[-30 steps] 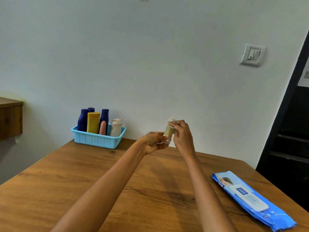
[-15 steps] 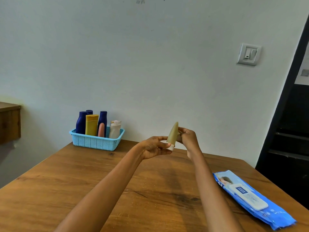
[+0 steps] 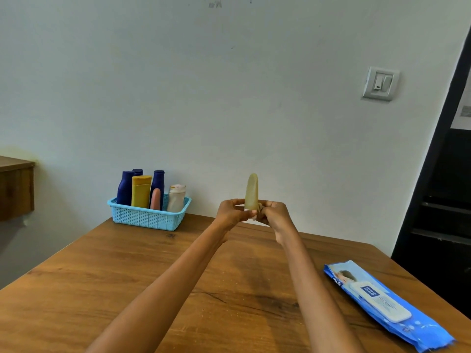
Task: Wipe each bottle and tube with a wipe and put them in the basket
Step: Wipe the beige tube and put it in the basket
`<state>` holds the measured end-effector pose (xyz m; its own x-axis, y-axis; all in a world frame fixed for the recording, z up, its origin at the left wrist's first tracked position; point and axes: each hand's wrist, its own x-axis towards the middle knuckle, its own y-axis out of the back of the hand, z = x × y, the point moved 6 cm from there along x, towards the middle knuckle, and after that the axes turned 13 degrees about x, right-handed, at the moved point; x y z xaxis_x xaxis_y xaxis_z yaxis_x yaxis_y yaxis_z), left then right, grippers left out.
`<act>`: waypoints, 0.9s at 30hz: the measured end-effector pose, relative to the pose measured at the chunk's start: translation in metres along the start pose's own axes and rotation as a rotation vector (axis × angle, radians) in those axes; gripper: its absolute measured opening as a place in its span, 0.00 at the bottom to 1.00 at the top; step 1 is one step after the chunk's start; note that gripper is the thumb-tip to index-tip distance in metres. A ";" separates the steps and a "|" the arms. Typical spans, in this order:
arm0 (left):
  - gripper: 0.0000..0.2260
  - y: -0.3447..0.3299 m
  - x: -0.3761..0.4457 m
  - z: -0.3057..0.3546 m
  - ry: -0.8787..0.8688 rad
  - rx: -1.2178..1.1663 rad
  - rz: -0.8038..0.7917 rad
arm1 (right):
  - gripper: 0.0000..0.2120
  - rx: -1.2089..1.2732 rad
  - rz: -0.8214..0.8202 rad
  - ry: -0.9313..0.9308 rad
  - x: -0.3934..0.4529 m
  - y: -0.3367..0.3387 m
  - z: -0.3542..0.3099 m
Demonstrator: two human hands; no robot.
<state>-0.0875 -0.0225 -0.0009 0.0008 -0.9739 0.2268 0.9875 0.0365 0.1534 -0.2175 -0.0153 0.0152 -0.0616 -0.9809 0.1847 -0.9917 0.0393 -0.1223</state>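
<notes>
Now the pale olive-green squeeze tube (image 3: 251, 191) stands upright, crimped end up, where a second ago the right hand (image 3: 274, 215) covered its top — the wipe has travelled down to the cap end. The left hand (image 3: 233, 212) has its grip pinched closed on the tube's base; the right grip is closed around a bunched whitish wipe (image 3: 259, 208) against it. Well to the left of both grips, the light-blue perforated plastic basket (image 3: 149, 216) waits on the wooden desk (image 3: 127, 276) — wiping looks nearly finished.
</notes>
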 end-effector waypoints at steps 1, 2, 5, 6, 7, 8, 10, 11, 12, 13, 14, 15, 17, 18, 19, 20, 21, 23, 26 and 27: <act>0.24 0.001 0.000 0.000 -0.008 -0.002 0.020 | 0.11 -0.012 0.005 -0.012 0.000 0.001 0.001; 0.25 0.003 0.001 0.001 -0.017 -0.010 0.049 | 0.11 -0.025 0.009 -0.032 -0.001 0.002 0.001; 0.24 0.009 0.003 0.004 -0.043 -0.058 0.114 | 0.12 0.055 -0.008 -0.117 -0.006 0.005 0.007; 0.24 0.010 0.004 0.004 -0.051 -0.052 0.115 | 0.11 0.146 -0.028 -0.153 -0.007 0.003 0.010; 0.23 0.010 0.004 0.003 -0.059 -0.032 0.113 | 0.09 0.249 -0.056 -0.188 -0.009 -0.002 0.012; 0.23 0.011 0.004 0.003 -0.067 -0.010 0.115 | 0.07 0.344 -0.087 -0.221 -0.011 -0.007 0.015; 0.23 0.014 0.004 0.001 -0.088 0.023 0.145 | 0.08 0.487 -0.118 -0.278 -0.014 -0.018 0.021; 0.22 0.016 0.005 0.001 -0.104 0.042 0.158 | 0.08 0.548 -0.110 -0.304 -0.014 -0.022 0.023; 0.23 0.018 0.005 0.001 -0.126 0.075 0.165 | 0.07 0.604 -0.095 -0.324 -0.013 -0.024 0.026; 0.23 0.020 0.005 0.002 -0.150 0.120 0.170 | 0.06 0.648 -0.074 -0.337 -0.012 -0.025 0.028; 0.23 0.021 0.005 0.001 -0.170 0.169 0.175 | 0.04 0.675 -0.050 -0.341 -0.012 -0.025 0.030; 0.23 0.021 0.005 0.000 -0.183 0.208 0.179 | 0.03 0.683 -0.022 -0.337 -0.012 -0.024 0.031; 0.23 0.021 0.004 -0.001 -0.192 0.239 0.186 | 0.02 0.673 0.028 -0.309 -0.012 -0.021 0.033; 0.24 0.020 0.004 -0.001 -0.194 0.239 0.190 | 0.03 0.667 0.037 -0.293 -0.013 -0.020 0.033; 0.24 0.020 0.003 0.000 -0.197 0.242 0.198 | 0.04 0.661 0.034 -0.281 -0.013 -0.019 0.032; 0.24 0.020 0.002 0.002 -0.203 0.246 0.212 | 0.05 0.661 0.025 -0.273 -0.014 -0.020 0.032; 0.24 0.021 0.002 0.005 -0.211 0.250 0.228 | 0.05 0.664 0.015 -0.269 -0.014 -0.020 0.031; 0.23 0.021 0.001 0.009 -0.224 0.256 0.257 | 0.03 0.665 0.013 -0.257 -0.014 -0.021 0.030; 0.23 0.020 0.002 0.009 -0.210 0.245 0.234 | 0.03 0.710 0.015 -0.265 -0.015 -0.026 0.030; 0.23 0.020 0.003 0.007 -0.198 0.235 0.217 | 0.04 0.741 0.001 -0.274 -0.016 -0.028 0.030</act>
<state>-0.0688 -0.0228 0.0099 0.1530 -0.8768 0.4560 0.9044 0.3102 0.2931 -0.1859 -0.0066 -0.0136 0.0629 -0.9967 -0.0506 -0.6522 -0.0027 -0.7581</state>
